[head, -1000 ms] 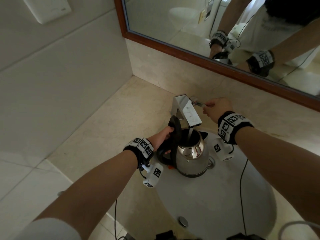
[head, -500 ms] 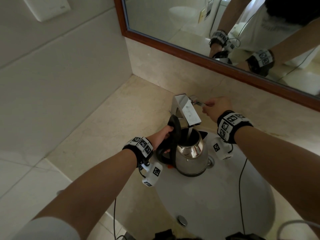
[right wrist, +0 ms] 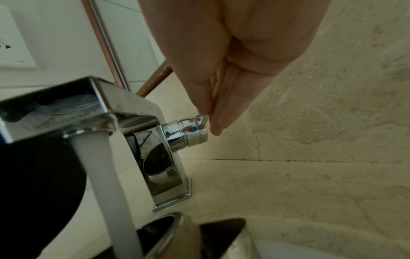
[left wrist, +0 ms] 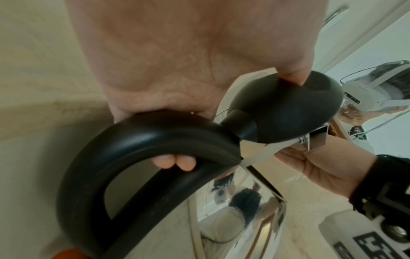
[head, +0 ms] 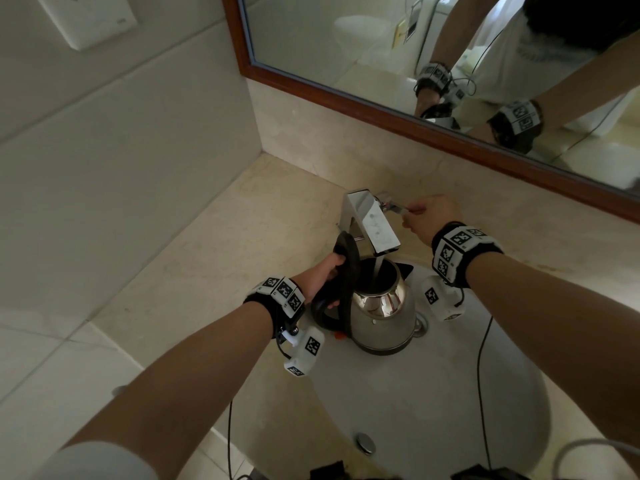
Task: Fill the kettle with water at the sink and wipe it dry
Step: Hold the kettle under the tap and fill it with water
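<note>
Fingers of the left hand are curled round the black handle of the steel kettle, thumb pressed on the raised lid, holding it upright in the white sink directly beneath the chrome tap. Over on the other side, the right hand pinches the slim lever at the tap's side between its fingertips. A steady stream of water drops from the spout straight into the kettle's open mouth, so filling is under way. How full it has got I can't really tell, since the inside looks dark from where I stand. Shutting off the tap, closing the lid and wiping the kettle dry are all left to do, and no cloth shows anywhere near.
</note>
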Demonstrator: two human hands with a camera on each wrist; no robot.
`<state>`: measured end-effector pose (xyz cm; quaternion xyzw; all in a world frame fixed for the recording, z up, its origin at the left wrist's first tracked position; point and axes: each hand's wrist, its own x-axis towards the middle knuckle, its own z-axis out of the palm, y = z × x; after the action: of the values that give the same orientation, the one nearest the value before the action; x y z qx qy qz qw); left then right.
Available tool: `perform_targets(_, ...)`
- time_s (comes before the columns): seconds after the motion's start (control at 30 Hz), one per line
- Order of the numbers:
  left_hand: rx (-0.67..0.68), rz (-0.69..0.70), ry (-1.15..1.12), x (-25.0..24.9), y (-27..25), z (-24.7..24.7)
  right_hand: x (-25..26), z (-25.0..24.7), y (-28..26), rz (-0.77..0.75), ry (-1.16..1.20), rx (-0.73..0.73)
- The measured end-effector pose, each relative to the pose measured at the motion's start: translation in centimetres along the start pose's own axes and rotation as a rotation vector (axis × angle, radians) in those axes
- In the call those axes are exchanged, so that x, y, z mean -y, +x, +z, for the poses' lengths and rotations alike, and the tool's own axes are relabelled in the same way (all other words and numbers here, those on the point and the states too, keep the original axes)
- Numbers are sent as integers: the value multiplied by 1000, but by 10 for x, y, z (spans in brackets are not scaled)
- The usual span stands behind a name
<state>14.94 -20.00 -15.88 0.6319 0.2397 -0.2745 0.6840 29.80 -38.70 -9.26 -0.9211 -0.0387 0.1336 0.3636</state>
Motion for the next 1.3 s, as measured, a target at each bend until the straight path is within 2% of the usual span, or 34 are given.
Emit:
perform_targets(0.13,-11,29,-31,1,1,1,0,0,0,-20,-6,13)
perform_targets(1.3,5,-12,-2,0,-1,0,1,0,-3,-31,-30,-5)
